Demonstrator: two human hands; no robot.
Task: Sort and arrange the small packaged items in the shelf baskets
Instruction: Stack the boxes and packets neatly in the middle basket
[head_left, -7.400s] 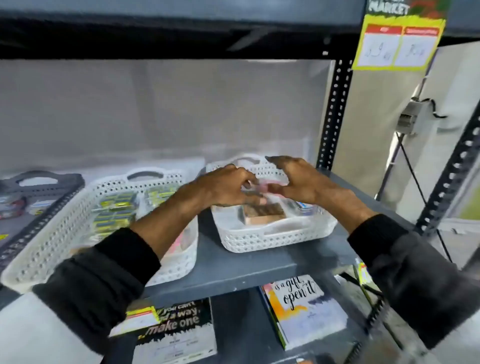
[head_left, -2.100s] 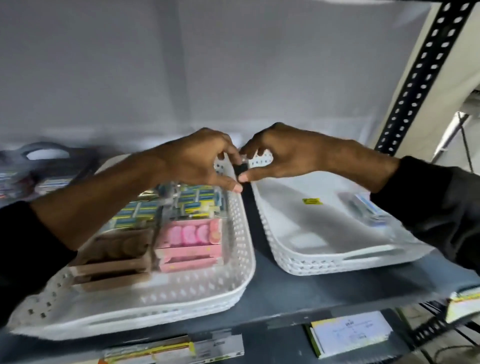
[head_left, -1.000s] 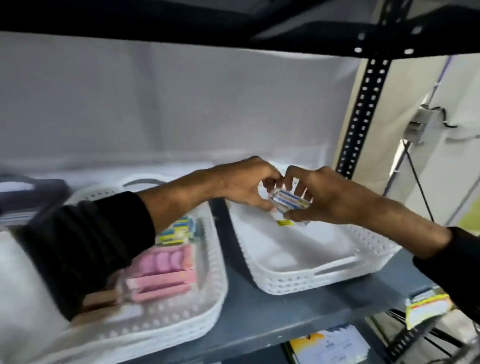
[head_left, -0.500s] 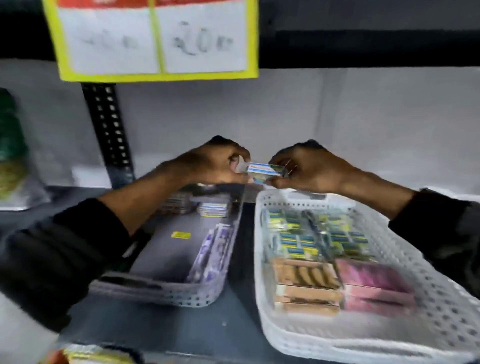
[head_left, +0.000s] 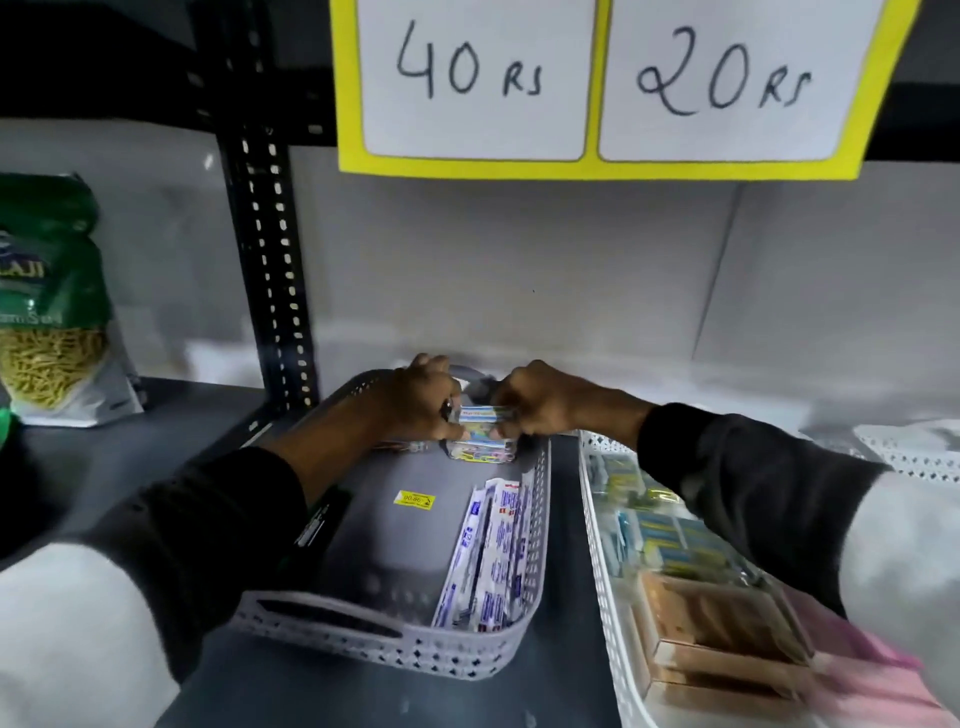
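A grey perforated basket (head_left: 395, 649) sits on the dark shelf in front of me. Both hands are at its far end, holding one small blue-and-white packet (head_left: 483, 415) between them, just above a stack of similar packets (head_left: 483, 451). My left hand (head_left: 421, 402) pinches the packet's left end and my right hand (head_left: 545, 397) its right end. White-and-blue sachets (head_left: 491, 556) lean along the basket's right wall. A white basket (head_left: 605, 561) to the right holds yellow-blue packets (head_left: 675, 540) and brown boxes (head_left: 717, 639).
A yellow price sign (head_left: 597, 88) reading 40 Rs and 20 Rs hangs from the shelf above. A black perforated upright (head_left: 265, 260) stands behind the grey basket. A green snack bag (head_left: 49, 312) stands at far left. A yellow sticker (head_left: 414, 500) lies on the basket floor.
The view swung left from the white baskets to the grey one. Both hands carried the small packet over and lowered it from above the baskets to the grey basket's far end.
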